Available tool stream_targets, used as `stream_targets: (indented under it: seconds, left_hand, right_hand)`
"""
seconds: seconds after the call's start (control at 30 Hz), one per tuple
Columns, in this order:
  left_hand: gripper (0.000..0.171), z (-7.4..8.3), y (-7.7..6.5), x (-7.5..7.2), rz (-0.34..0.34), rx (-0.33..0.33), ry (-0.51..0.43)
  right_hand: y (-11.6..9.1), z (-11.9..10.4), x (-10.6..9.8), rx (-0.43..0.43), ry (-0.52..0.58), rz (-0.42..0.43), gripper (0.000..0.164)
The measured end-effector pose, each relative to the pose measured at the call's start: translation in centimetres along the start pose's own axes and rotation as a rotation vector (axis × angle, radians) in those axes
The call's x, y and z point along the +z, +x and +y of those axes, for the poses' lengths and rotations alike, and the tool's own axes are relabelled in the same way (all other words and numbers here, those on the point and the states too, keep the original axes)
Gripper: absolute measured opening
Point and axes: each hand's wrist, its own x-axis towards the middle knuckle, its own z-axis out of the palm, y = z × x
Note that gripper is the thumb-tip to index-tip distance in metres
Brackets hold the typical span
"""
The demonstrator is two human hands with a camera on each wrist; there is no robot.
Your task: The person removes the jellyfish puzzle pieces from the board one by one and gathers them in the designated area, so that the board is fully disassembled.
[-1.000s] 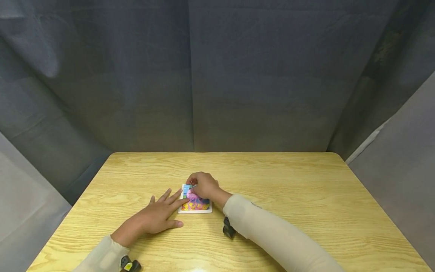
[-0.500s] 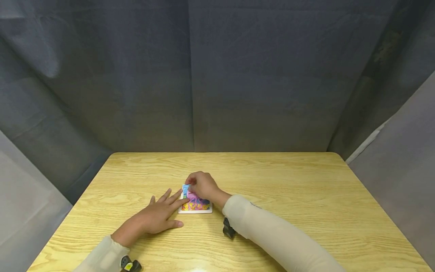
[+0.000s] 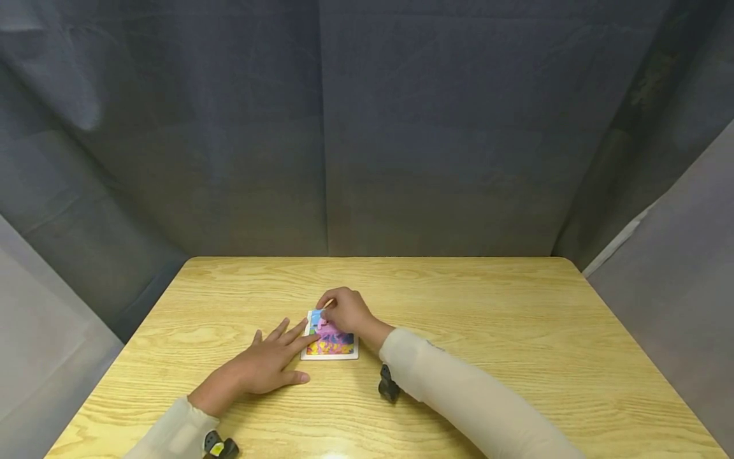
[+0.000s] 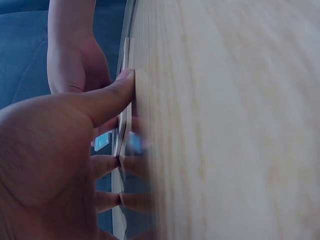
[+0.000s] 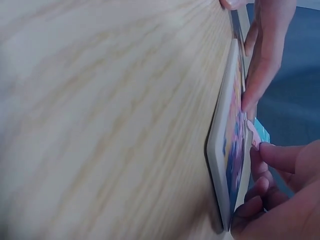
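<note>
A white-rimmed picture board (image 3: 338, 357) is laid flat on the wood-grained surface (image 3: 487, 350), a little left of its middle, with yellow and pink printed along the near edge. The left hand (image 3: 266, 363) is spread wide; its index finger is rested on the board's left part, and its thumb is set on the surface just beside the near left corner. By the right hand (image 3: 346, 312), a small pink and light-blue piece (image 5: 257, 134) is pinched between thumb and fingers, tilted above the board's far left part.
</note>
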Motion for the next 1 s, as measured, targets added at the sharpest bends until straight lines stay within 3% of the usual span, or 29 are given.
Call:
stream_targets:
  seconds: [0.47, 1.0]
  left_hand:
    - [0.078, -0.3, 0.2, 0.2, -0.006, -0.008, 0.011]
    - [0.078, -0.5, 0.3, 0.2, 0.005, -0.002, 0.013]
  right_hand:
    - [-0.8, 1.4, -2.3, 0.049, 0.087, -0.003, 0.006]
    - [-2.0, 4.7, -5.5, 0.11, 0.089, 0.05, 0.007]
